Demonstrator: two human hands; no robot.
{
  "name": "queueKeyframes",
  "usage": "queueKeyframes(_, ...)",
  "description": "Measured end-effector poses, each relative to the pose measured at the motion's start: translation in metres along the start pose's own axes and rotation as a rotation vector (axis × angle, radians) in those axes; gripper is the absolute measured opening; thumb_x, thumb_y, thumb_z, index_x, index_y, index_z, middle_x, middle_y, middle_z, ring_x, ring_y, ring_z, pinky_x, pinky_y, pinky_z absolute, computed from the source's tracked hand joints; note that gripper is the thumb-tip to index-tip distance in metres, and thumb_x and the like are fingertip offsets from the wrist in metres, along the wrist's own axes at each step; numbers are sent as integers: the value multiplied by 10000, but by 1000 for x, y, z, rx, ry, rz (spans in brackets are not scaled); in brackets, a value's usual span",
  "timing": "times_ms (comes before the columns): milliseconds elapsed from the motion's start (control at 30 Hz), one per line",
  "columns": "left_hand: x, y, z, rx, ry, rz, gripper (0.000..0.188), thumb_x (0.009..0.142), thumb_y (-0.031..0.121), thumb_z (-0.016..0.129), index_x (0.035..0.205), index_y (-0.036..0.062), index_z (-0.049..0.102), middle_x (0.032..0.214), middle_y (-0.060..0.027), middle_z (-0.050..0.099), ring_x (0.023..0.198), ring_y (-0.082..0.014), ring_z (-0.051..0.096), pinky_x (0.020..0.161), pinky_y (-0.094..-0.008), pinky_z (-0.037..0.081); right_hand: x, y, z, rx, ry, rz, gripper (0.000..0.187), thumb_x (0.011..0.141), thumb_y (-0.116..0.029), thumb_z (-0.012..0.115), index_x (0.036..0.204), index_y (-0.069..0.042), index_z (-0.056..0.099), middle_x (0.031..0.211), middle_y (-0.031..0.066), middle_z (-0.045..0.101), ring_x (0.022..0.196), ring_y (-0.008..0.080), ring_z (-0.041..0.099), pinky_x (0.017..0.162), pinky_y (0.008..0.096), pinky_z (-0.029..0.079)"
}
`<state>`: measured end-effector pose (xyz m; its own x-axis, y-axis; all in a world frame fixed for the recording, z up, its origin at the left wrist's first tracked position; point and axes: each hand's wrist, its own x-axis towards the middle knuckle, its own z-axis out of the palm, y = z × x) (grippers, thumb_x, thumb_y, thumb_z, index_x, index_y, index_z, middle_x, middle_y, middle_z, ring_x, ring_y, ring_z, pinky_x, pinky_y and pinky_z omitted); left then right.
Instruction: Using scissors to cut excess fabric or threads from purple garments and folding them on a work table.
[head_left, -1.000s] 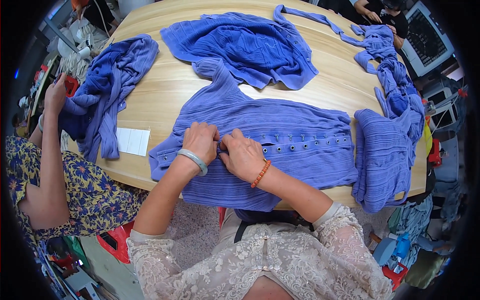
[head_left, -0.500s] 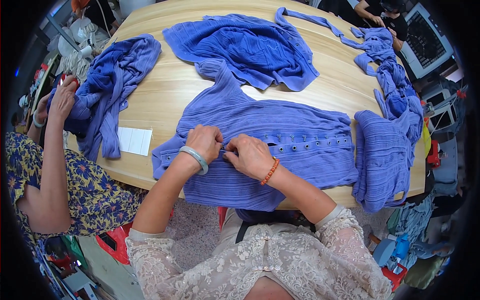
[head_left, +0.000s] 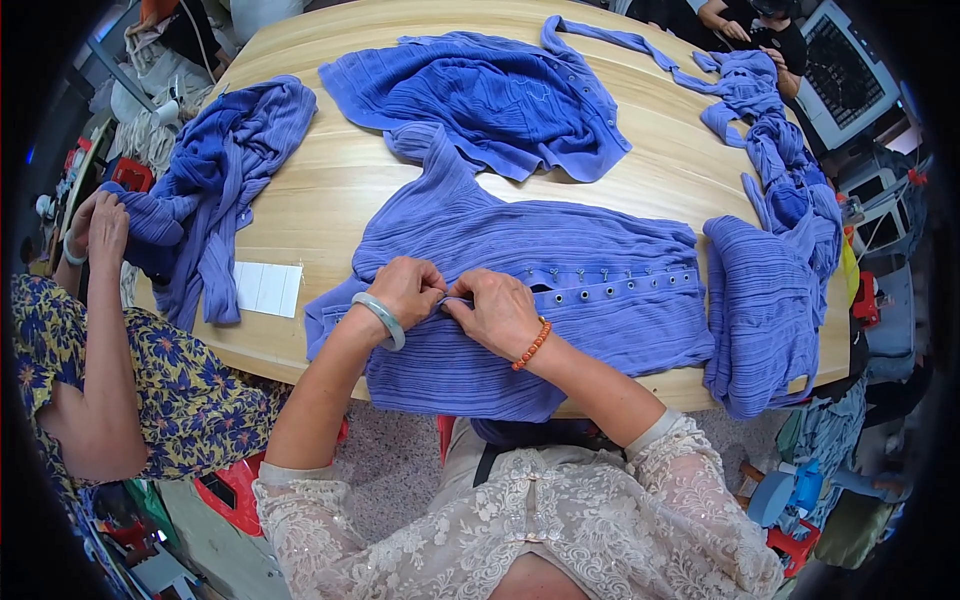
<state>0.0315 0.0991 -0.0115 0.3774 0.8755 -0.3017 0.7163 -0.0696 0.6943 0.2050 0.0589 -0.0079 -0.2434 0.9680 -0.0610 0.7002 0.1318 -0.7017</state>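
Observation:
A ribbed periwinkle-blue cardigan [head_left: 600, 330] lies across the near side of the table, its front band running left to right with a row of hooks along one edge and eyelets along the other. My left hand [head_left: 400, 291] pinches the band's fabric between thumb and fingers. Close beside it, my right hand [head_left: 492, 308] pinches the same edge, the fingertips of both hands almost meeting. The fingers cover the fastener between them. To the right of my hands, the hooks and eyelets show along a slightly gaping band.
A folded blue garment [head_left: 760, 315] lies at the right, with tangled blue garments [head_left: 775, 150] beyond it. Another spread garment [head_left: 500, 100] lies farther back. At left, a co-worker's hands [head_left: 100, 225] hold a blue garment [head_left: 225, 160] near a white paper card [head_left: 268, 288].
My hands stay at the band, the left hand's fingers slightly raised and a bit of fabric edge lifted between them. The co-worker at left has lowered their hands onto their garment.

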Motion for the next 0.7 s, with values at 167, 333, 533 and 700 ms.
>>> queueKeyframes(167,1,-2,-5,-121,-42,11,118,761,83,640,803,-15,691,701,-131,677,637,-183,631,609,-312,491,5,-6,-6,-44,-61,108,209,773,-255,732,829,-55,707,829,166,693,836,334,676,753,428,536)
queueKeyframes(333,-1,1,-7,-134,-42,5,109,777,67,630,813,-22,681,660,-90,644,604,-120,555,570,-287,457,11,-10,-10,-97,-106,128,204,765,-255,744,828,-65,708,831,164,693,839,328,677,747,422,535)
queueKeyframes(533,-3,0,-9,-186,-65,-1,75,826,57,627,837,-11,655,688,18,582,627,-46,466,546,-220,388,7,-2,-10,-79,-90,104,226,780,-283,719,826,-61,715,795,155,694,792,330,674,713,434,525)
queueKeyframes(700,-2,-4,-6,-165,-11,-20,68,820,63,642,843,2,662,678,5,594,602,-57,482,536,-224,396,-16,9,-13,-82,14,-55,202,814,-242,682,903,-61,691,869,150,669,834,341,656,713,442,518)
